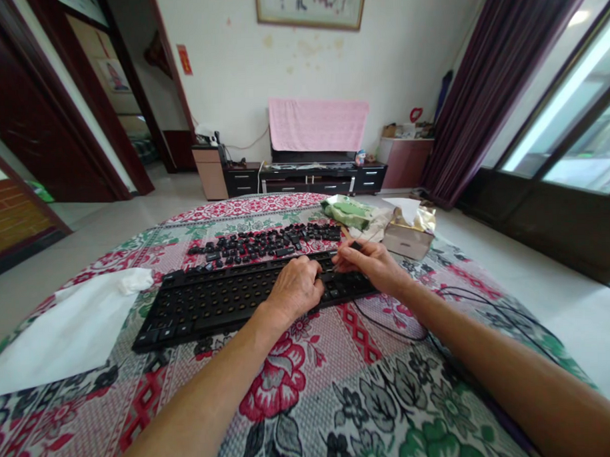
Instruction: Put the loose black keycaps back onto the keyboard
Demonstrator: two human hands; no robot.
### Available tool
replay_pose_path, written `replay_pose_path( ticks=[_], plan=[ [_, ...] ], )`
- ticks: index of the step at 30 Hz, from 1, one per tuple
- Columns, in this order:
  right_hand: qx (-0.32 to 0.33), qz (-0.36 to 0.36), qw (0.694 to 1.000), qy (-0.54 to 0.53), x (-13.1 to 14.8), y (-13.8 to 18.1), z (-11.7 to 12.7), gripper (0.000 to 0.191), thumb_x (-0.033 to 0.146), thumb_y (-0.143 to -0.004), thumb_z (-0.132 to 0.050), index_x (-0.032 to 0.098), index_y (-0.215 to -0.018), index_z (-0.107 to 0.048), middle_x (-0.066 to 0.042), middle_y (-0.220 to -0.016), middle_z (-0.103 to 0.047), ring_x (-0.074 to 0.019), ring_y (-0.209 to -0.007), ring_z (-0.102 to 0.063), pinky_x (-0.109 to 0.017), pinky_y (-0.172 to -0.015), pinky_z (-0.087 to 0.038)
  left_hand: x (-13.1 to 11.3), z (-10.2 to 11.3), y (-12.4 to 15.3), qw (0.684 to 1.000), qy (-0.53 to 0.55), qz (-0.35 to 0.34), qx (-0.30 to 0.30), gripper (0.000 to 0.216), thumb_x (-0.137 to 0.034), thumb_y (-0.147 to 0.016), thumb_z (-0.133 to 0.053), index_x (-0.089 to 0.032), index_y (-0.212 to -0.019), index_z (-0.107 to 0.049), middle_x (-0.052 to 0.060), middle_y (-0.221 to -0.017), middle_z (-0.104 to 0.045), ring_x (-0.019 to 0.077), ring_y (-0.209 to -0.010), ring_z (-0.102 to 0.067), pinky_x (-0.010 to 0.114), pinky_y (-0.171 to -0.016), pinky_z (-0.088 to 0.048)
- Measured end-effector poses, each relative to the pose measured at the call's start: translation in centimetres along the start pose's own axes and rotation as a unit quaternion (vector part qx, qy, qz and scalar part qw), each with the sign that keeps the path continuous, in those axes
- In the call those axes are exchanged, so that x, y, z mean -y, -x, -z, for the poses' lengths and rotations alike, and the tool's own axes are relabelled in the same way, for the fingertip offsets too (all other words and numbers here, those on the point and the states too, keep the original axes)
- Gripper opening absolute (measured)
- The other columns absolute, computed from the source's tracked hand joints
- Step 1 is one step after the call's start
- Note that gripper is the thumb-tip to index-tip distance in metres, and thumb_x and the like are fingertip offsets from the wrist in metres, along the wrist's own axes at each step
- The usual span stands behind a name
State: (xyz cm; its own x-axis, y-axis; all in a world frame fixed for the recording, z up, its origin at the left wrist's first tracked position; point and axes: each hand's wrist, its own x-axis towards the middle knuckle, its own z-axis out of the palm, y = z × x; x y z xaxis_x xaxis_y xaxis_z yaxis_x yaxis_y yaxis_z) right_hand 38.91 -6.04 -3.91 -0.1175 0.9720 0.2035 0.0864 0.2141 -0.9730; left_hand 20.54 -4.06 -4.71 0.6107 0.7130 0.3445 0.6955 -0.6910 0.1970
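Observation:
A black computer keyboard lies across the table; most of its keycaps are off, with a few still on along its front edge and at its right end. My left hand rests on its right half, fingers curled down and closed; what they pinch, if anything, is hidden. Over the keyboard's right end, my right hand is closed on a thin tool with a dark end, its slim tip pointing down at the keys. Loose black keycaps lie in a wide pile just behind the keyboard.
White cloth or paper covers the table's left side. Behind my right hand are a green plastic packet and a tissue box. A black cable loops over the flowered tablecloth at the right, partly beneath my right forearm.

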Motion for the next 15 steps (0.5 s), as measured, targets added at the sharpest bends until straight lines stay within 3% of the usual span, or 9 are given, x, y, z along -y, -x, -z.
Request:
replay_pose_path(
  ticks=[6,15],
  plan=[
    [-0.119,-0.010,0.993,0.024,-0.48,-0.49,0.90,0.031,0.047,-0.069,-0.066,0.019,-0.080,-0.061,-0.003,-0.076,-0.067,-0.0109,-0.060,-0.060,-0.026,-0.062,-0.053,0.07,0.45,-0.11,0.999,-0.014,0.040,-0.001,0.021,-0.019,-0.072,-0.052,-0.016,-0.088,-0.066,0.007,-0.087,-0.063,0.0203,-0.086,-0.059,0.029,-0.078,-0.047],
    [-0.117,-0.029,0.993,0.015,-0.79,-0.51,0.80,0.030,0.045,-0.069,-0.067,0.018,-0.078,-0.060,-0.002,-0.073,-0.067,-0.0102,-0.056,-0.059,-0.025,-0.058,-0.052,0.71,0.69,-0.51,0.989,0.073,0.120,0.040,0.023,-0.022,-0.065,-0.056,-0.018,-0.083,-0.070,0.003,-0.077,-0.070,0.0177,-0.072,-0.064,0.027,-0.069,-0.048]
  ],
)
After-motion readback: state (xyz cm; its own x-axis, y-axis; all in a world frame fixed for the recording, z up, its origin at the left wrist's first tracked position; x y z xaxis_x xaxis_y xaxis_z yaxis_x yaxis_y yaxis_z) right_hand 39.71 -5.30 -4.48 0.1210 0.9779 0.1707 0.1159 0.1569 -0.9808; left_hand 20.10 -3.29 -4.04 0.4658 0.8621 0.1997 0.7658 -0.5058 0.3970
